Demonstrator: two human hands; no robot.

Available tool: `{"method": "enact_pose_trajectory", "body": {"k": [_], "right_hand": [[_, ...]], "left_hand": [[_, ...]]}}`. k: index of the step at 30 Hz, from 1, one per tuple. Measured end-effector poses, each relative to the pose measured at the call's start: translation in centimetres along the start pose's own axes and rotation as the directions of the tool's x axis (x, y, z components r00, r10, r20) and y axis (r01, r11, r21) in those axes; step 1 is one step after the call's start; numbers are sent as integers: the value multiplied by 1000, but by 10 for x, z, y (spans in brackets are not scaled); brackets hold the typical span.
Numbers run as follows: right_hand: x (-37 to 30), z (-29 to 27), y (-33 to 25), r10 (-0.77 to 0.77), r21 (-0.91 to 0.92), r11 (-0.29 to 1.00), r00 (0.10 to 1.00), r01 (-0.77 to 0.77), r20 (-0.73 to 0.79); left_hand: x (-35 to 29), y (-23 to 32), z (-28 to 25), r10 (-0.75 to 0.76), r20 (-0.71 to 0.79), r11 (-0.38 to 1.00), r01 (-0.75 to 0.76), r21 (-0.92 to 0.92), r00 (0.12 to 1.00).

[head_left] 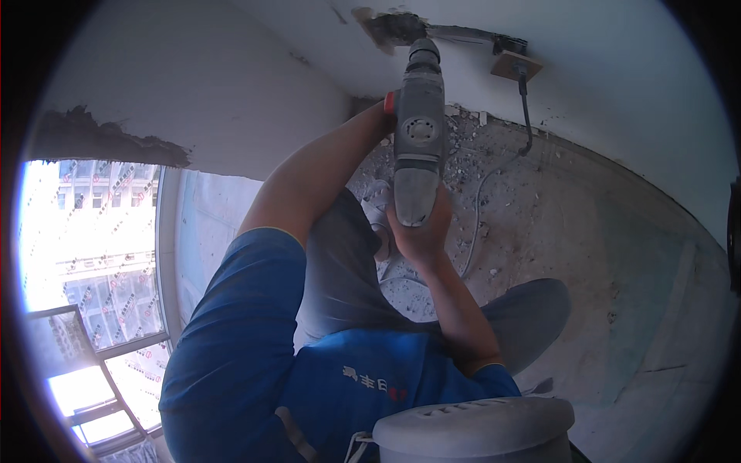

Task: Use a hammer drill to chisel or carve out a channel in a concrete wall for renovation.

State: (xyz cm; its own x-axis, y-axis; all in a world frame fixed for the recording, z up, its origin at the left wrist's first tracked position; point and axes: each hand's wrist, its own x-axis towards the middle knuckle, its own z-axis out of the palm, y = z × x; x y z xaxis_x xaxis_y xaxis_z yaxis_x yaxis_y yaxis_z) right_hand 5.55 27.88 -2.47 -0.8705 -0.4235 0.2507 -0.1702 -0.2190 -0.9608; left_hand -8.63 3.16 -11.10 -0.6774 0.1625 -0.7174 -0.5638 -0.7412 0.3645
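Note:
A grey, dusty rotary hammer drill [417, 147] points away from me, its chuck end up at a broken, dark patch [394, 29] in the white wall. My right hand [428, 235] is closed round the rear handle of the drill. My left hand [383, 114] reaches the front part of the drill, beside an orange-red piece on its side; its fingers are hidden behind the tool's body. Whether a bit is in the chuck cannot be seen. From the broken patch a chased groove [471, 33] runs right to a socket box.
A grey cable [480, 197] runs from a plug in the square socket plate [517, 67] down across the floor. Rubble and dust [463, 147] lie along the wall base. At left is a bright window [100, 231]. A grey respirator-like piece [475, 428] sits low in view.

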Motion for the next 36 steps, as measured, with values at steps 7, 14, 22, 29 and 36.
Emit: {"method": "enact_pose_trajectory", "body": {"k": [7,14,22,29,36], "right_hand": [[-1,4,8,-131,-21,991,991,132,30],[-12,-17,15,0,32,999,1000,-1,14],[5,-28,4,127,135,985,974,-103,-187],[27,-62,4,330,344,896,940,-281,-91],[4,-56,-2,153,51,988,983,-148,-105]], "left_hand": [[7,7,-23,150,295,968,-201,152,944],[-3,-17,-36,249,546,897,-403,183,800],[-19,-16,-1,311,123,874,-334,353,943],[-23,-7,-41,417,591,-440,-415,796,691],[-71,-55,29,369,-184,701,-143,698,911]]}}
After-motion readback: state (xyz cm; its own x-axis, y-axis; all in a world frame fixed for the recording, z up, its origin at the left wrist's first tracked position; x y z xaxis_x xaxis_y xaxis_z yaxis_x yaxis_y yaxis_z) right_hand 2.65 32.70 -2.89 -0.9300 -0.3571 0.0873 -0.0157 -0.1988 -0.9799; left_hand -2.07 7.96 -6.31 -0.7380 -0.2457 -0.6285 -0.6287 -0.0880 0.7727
